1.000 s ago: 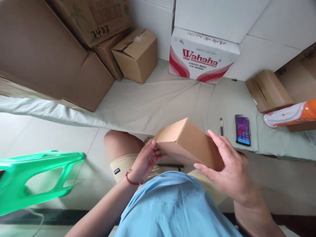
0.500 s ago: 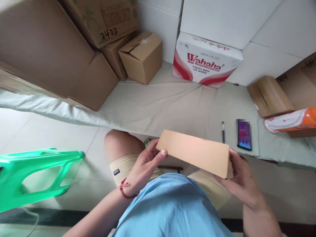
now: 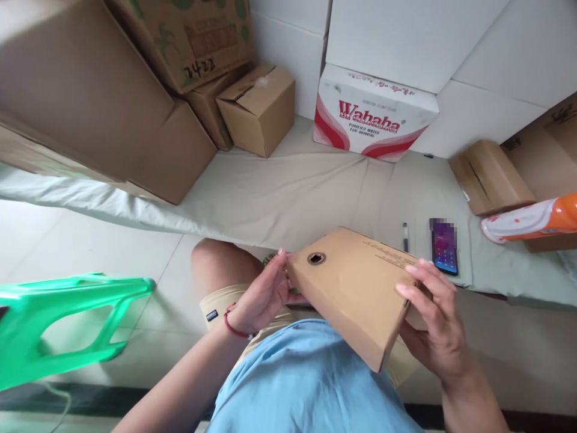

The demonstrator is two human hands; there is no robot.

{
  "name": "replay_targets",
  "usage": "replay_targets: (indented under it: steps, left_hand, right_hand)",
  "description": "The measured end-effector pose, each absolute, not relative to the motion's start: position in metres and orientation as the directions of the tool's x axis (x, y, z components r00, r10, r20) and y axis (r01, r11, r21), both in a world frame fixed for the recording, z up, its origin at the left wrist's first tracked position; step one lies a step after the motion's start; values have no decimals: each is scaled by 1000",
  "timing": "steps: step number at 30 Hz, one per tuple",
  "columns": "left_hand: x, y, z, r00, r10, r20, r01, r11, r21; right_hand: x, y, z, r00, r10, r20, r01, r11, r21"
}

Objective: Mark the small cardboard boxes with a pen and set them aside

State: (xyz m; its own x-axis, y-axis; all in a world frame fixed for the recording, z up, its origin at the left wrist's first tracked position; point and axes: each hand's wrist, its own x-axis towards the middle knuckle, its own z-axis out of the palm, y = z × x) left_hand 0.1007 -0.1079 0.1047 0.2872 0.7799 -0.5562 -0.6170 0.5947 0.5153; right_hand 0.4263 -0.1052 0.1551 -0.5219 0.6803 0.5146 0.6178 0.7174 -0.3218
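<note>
A flat brown cardboard box (image 3: 351, 288) is held tilted above my lap, near the edge of the cloth-covered surface. Its broad face shows a round hole near the left end and small printed text near the far right edge. My left hand (image 3: 268, 291), with a red cord bracelet at the wrist, grips the box's left end, some fingers hidden beneath it. At the right end my right hand (image 3: 430, 319) holds the box, fingertips on the broad face and the thumb below.
On the cloth-covered surface (image 3: 288, 198) lie a pen (image 3: 406, 237) and a phone (image 3: 444, 248). A Wahaba-like printed red-and-white carton (image 3: 372, 114), brown cartons (image 3: 259, 108) and an orange-white packet (image 3: 532, 219) stand farther back. A green plastic stool (image 3: 76, 325) is at left.
The box has turned in my hands, so its broad face with the hole and print now shows instead of a plain narrow side. My right fingers have shifted onto that face.
</note>
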Motion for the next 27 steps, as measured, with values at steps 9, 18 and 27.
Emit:
replay_targets:
  steps: [9,18,27]
  left_hand:
    - [105,-99,104,177,771,-612,-654,556,512]
    - [107,-100,95,67,774,-630,-662,507,552]
    - [100,-108,81,138,770,-623,-704,519,485]
  right_hand:
    - [422,-106,126,-145,872,467,566,460,-684]
    - [421,-108,104,45,951,-306,-38,-304,-952]
    - [414,-110,117,-230,961,-153,29,-150,-988]
